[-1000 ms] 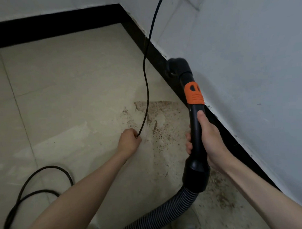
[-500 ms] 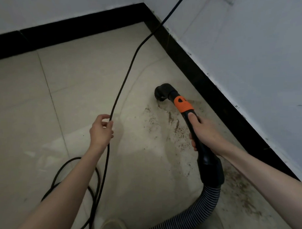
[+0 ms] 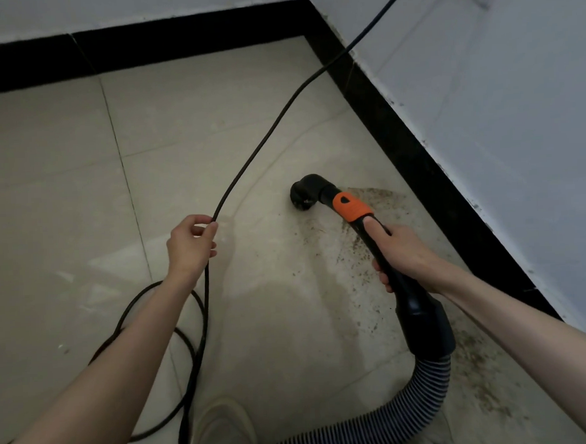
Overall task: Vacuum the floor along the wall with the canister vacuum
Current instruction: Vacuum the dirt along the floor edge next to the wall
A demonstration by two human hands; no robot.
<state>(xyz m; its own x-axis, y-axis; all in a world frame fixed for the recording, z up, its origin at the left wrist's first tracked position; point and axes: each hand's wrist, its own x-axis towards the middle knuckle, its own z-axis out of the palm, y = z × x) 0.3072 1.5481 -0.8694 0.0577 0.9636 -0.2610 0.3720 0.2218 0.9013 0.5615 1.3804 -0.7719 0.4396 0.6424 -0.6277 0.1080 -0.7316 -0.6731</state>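
My right hand grips the black vacuum handle, which has an orange collar. Its black nozzle end hangs just over the beige tiled floor, left of a patch of brown dirt beside the black baseboard. A ribbed grey hose curves down from the handle to the bottom edge. My left hand pinches the black power cord, which runs up to the top right and hangs down into loops on the floor.
White walls meet in a corner at the top centre. Cord loops lie on the floor under my left forearm. A light shoe shows at the bottom centre. More dirt speckles run along the baseboard at lower right.
The nozzle has swung down from near the wall to just above the floor left of the dirt patch. My left hand has carried the cord left, away from the dirt.
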